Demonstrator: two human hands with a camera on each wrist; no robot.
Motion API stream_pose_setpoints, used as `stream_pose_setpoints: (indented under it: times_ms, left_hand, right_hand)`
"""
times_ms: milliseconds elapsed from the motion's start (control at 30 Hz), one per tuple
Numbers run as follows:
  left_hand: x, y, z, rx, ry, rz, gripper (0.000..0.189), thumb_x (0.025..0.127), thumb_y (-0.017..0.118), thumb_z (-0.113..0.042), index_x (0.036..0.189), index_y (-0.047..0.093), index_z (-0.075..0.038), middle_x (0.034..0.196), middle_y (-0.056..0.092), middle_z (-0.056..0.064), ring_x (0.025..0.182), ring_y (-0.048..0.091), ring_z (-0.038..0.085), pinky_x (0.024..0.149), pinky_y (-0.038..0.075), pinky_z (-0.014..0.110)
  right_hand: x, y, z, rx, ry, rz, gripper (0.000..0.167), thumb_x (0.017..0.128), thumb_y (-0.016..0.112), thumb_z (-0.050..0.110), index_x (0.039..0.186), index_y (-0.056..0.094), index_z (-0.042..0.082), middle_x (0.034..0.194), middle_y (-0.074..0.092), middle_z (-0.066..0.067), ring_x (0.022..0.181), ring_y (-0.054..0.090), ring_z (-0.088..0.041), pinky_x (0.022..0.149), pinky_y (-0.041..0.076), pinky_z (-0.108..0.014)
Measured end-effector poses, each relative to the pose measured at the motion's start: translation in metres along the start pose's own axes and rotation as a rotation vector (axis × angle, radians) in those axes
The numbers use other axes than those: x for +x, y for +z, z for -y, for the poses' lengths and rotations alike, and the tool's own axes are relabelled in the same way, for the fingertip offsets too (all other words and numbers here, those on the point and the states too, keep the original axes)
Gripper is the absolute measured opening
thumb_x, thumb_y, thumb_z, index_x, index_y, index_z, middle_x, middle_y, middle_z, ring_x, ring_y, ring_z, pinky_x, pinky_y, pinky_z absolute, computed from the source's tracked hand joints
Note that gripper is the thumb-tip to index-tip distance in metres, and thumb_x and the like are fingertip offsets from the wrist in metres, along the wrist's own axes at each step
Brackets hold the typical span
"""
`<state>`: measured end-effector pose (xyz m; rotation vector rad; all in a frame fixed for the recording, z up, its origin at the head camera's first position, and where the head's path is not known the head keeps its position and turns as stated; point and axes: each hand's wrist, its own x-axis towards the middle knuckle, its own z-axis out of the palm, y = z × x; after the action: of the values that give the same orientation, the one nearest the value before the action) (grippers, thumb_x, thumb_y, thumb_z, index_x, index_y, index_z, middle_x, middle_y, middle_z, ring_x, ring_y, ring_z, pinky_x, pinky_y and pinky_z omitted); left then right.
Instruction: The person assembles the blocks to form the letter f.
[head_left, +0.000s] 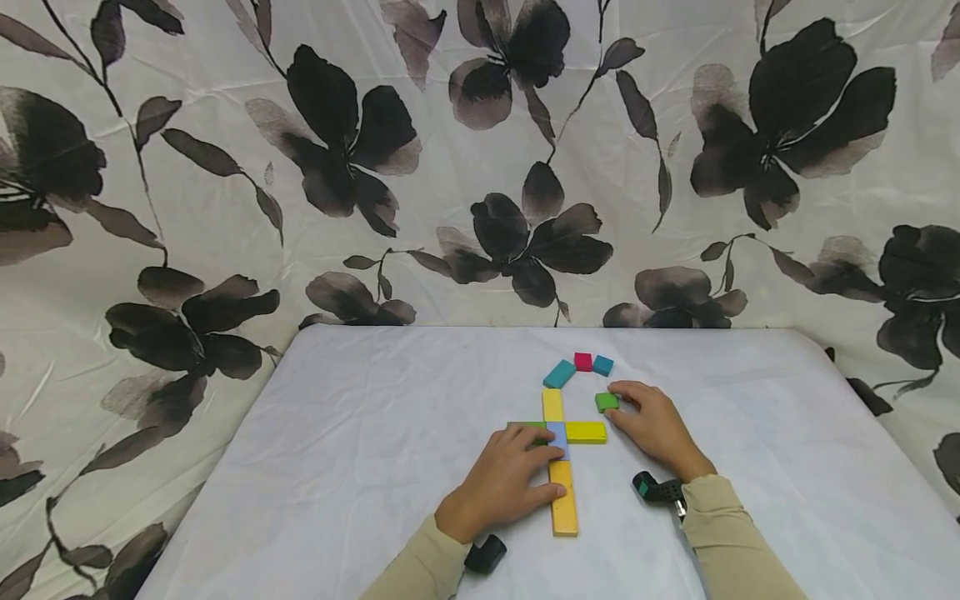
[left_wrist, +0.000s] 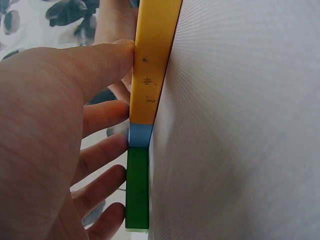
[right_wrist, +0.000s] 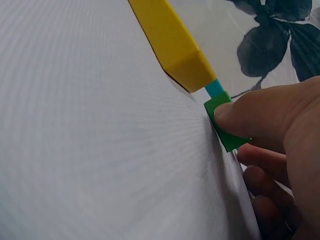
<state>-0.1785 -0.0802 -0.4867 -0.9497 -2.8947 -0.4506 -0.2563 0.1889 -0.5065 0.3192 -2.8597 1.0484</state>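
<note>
My right hand (head_left: 660,425) pinches a small green block (head_left: 607,402) between thumb and fingers. In the right wrist view the thumb presses on that block's near face. My left hand (head_left: 501,477) lies over a cross of flat blocks, its fingertips touching them. The thumb rests on the long orange block (head_left: 564,500), and the other fingers reach the blue block (head_left: 558,448) and a longer green block (left_wrist: 137,187), partly hidden in the head view. A yellow block (head_left: 586,432) extends to the right of the blue one, and a shorter yellow block (head_left: 552,405) lies beyond it.
Curving past the cross's far end are a teal block (head_left: 558,374), a red block (head_left: 582,362) and a blue-teal block (head_left: 603,366). Everything lies on a white-covered table (head_left: 390,392). Behind it hangs a floral cloth (head_left: 660,225). Dark wrist cameras sit at both cuffs.
</note>
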Motion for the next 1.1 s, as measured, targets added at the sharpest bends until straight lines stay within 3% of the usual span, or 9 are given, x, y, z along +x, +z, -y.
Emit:
stream_pose_setpoints:
  times_ms: [433,633,900,1100]
  left_hand:
    - [0.0005,-0.0007,-0.0013,0.001,-0.003,0.008,0.05,0.092,0.064,-0.059,0.132,0.068,-0.029,0.138,0.054,-0.008,0.128,0.043,0.015,0.106,0.039,0.04]
    - [0.0005,-0.0005,-0.0003,0.008,-0.003,0.002,0.05,0.092,0.064,-0.059,0.131,0.068,-0.029,0.138,0.054,-0.008,0.128,0.044,0.015,0.105,0.04,0.041]
    - [-0.0004,0.0007,0.0011,0.009,0.001,-0.004,0.05,0.092,0.063,-0.06,0.131,0.068,-0.029,0.138,0.054,-0.008,0.128,0.044,0.015,0.105,0.04,0.04]
    - [-0.0009,0.0006,0.0006,0.008,0.001,-0.007,0.049,0.091,0.065,-0.058,0.131,0.068,-0.029,0.138,0.054,-0.007,0.128,0.044,0.015,0.105,0.04,0.04]
  right_hand:
    - [-0.0017,0.0007,0.0008,0.041,0.047,-0.003,0.043,0.093,0.072,0.022,0.13,0.063,0.004,0.131,0.061,-0.016,0.123,0.052,-0.036,0.106,0.039,-0.056]
    - [-0.0019,0.0002,0.0025,0.075,0.07,-0.016,0.043,0.093,0.072,0.024,0.128,0.062,0.003,0.126,0.062,-0.017,0.115,0.056,-0.034,0.102,0.044,-0.055]
    - [-0.0022,-0.001,0.0022,0.136,0.101,-0.084,0.038,0.092,0.073,0.022,0.124,0.064,0.004,0.109,0.067,-0.011,0.097,0.061,-0.025,0.089,0.052,-0.044]
    - [-0.0025,-0.0015,0.0004,0.189,0.121,-0.137,0.037,0.091,0.073,0.019,0.123,0.063,0.004,0.107,0.067,-0.011,0.097,0.064,-0.026,0.086,0.055,-0.043]
